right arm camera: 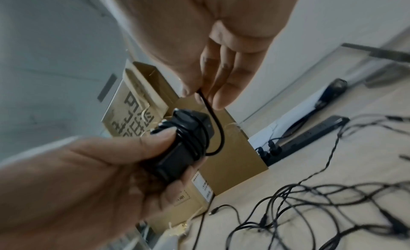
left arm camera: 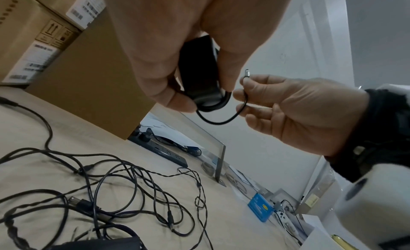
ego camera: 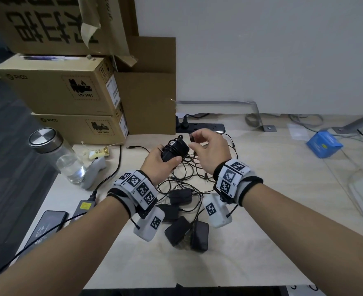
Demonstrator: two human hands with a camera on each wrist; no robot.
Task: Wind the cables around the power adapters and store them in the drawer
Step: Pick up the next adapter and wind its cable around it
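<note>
A black power adapter [ego camera: 174, 150], already wound with several cable turns, is gripped in the curled fingers of the left hand [ego camera: 158, 165] above the desk [ego camera: 272, 189], while the cable's free end [left arm camera: 245, 74] is pinched by the right hand [ego camera: 210, 150] just beside it, over loose tangled cables [ego camera: 189, 178].

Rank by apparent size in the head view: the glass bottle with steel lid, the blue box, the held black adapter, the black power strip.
1. Glass bottle with steel lid, though nearer the camera.
2. Black power strip and blue box: too alike to rank.
3. Black adapter gripped by the left hand.
</note>
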